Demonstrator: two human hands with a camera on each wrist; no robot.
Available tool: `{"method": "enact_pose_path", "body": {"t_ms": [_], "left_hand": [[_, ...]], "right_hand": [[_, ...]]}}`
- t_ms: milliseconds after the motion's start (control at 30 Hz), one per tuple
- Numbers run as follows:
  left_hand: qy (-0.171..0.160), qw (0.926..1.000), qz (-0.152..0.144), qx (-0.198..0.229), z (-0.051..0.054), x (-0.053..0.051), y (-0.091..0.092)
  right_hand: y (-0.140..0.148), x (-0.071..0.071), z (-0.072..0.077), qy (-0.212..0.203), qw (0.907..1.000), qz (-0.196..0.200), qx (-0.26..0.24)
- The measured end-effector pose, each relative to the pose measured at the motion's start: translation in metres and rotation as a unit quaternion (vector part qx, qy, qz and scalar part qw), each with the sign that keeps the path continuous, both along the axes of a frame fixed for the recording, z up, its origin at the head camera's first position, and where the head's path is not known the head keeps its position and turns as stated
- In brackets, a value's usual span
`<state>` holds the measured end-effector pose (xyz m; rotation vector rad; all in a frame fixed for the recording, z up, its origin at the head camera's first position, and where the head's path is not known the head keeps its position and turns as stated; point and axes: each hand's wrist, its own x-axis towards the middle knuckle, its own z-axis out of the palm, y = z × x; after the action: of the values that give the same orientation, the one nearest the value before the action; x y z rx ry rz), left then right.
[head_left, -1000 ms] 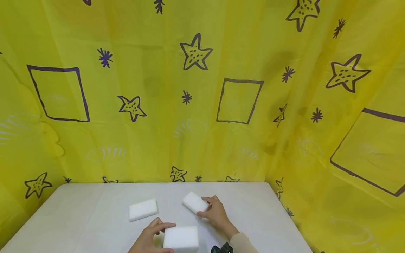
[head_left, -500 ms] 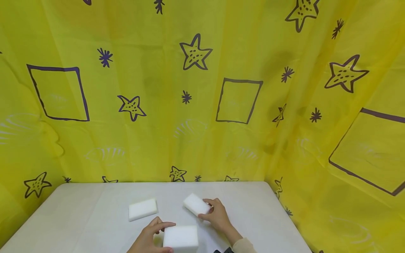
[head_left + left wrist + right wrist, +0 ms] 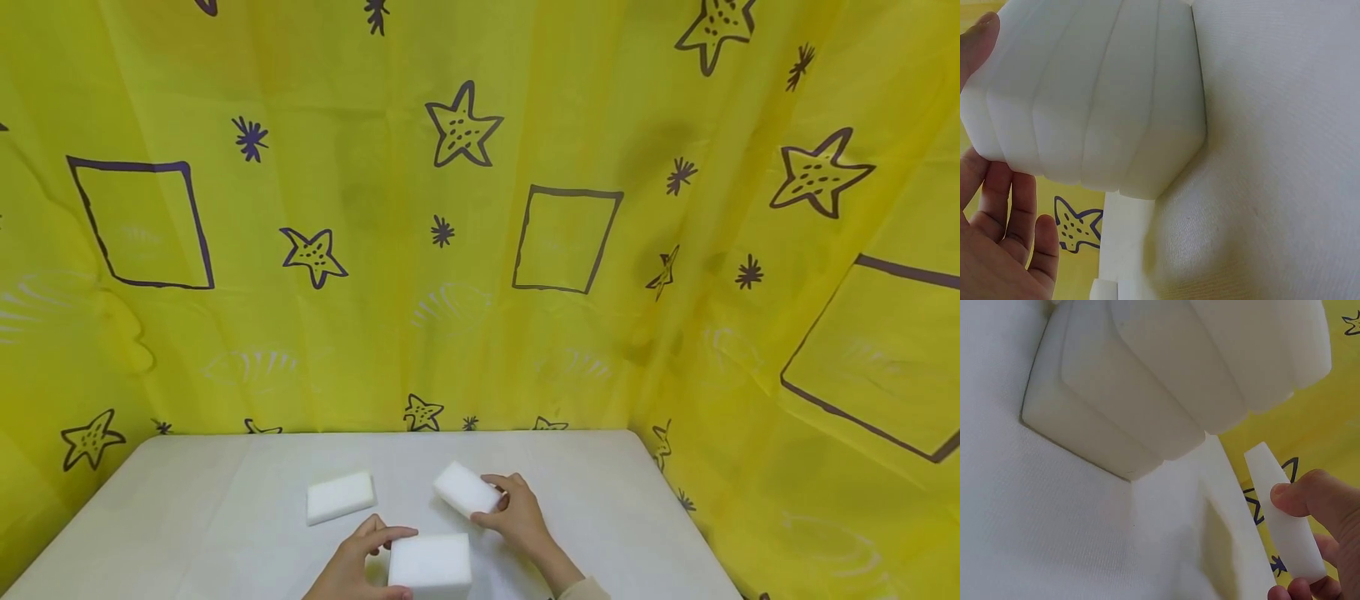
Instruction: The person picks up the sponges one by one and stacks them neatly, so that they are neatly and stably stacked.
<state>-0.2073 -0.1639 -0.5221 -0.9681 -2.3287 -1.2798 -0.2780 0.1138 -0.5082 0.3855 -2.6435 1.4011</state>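
Observation:
A stack of several white sponge blocks (image 3: 431, 565) stands at the table's near edge, its layers showing in the left wrist view. My left hand (image 3: 352, 560) grips the upper part of the stack, thumb on the near side and fingers at the far side. Beyond it and to the right, my right hand (image 3: 520, 515) pinches a single white sponge (image 3: 467, 490) between thumb and fingers. The right wrist view shows this sponge (image 3: 1282, 519) raised off the table, apart from the stack, with a shadow on the cloth.
Another white sponge (image 3: 341, 497) lies flat on the white table (image 3: 210, 517), behind and left of the stack. A yellow curtain (image 3: 360, 333) with starfish drawings hangs along the table's back and right side.
My right hand has shifted slightly nearer and to the right with its sponge. My left hand and the stack look unmoved.

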Motion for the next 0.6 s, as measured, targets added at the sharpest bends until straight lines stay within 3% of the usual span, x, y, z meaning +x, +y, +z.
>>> {"method": "enact_pose_path", "body": {"t_ms": [600], "left_hand": [[0.007,1.0,-0.002,0.004,0.0,0.001,0.002]], "right_hand": [[0.003,0.019,0.02,-0.005,0.9999,-0.008,-0.011]]}}
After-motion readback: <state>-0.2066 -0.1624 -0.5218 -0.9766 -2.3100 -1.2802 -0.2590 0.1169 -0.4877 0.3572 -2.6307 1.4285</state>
